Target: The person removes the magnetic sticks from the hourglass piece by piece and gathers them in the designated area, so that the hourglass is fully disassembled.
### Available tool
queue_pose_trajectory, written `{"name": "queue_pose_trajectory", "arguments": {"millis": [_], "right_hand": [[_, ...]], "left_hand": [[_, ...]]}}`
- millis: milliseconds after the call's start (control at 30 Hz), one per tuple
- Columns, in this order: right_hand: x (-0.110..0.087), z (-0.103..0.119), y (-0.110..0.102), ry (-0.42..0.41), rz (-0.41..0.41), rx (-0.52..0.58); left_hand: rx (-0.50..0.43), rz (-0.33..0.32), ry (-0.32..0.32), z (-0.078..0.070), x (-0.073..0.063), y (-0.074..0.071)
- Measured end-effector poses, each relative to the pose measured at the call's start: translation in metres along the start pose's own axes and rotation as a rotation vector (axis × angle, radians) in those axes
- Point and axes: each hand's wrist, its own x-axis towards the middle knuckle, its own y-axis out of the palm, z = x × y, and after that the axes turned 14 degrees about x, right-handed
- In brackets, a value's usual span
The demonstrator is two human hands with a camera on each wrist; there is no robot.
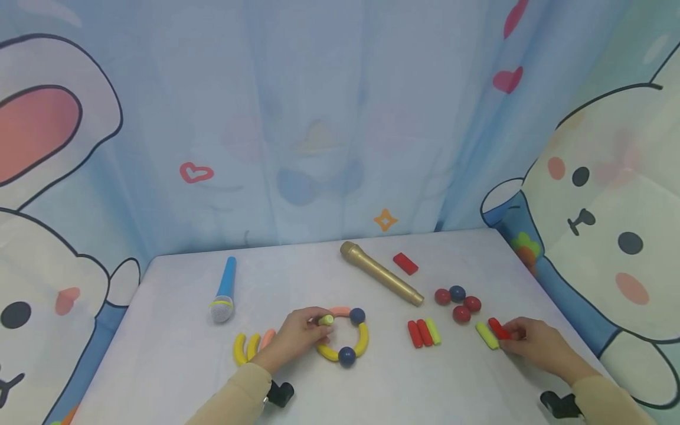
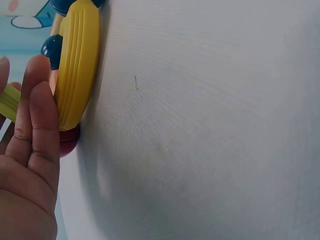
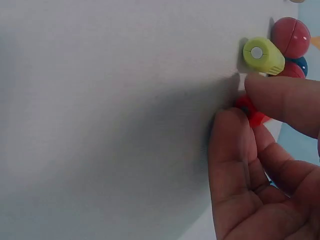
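Note:
My left hand point(image 1: 297, 336) pinches a light green stick point(image 1: 326, 320) at the left side of a ring on the table. Curved yellow pieces point(image 1: 363, 340), a pink curved piece point(image 1: 340, 310) and blue balls point(image 1: 347, 356) form that ring. In the left wrist view, a red ball point(image 2: 69, 142) shows at the end of a yellow curved piece point(image 2: 79, 65); the hand hides it in the head view. On the right, my right hand point(image 1: 542, 348) pinches a red stick point(image 1: 497, 328) beside another light green stick point(image 1: 486, 335).
Two red sticks point(image 1: 414, 334) and a green stick point(image 1: 432, 332) lie in a row. Behind them are red balls point(image 1: 461, 314) with a blue ball point(image 1: 457, 293), a red block point(image 1: 406, 264) and a gold microphone point(image 1: 379, 273). At left are a blue microphone point(image 1: 225, 289) and yellow curved pieces point(image 1: 240, 348).

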Motion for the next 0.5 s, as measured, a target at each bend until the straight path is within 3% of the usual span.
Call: {"name": "queue_pose_trajectory", "arguments": {"millis": [500], "right_hand": [[0.001, -0.007, -0.006, 0.017, 0.062, 0.095]], "left_hand": [[-0.010, -0.012, -0.003, 0.000, -0.001, -0.001]]}}
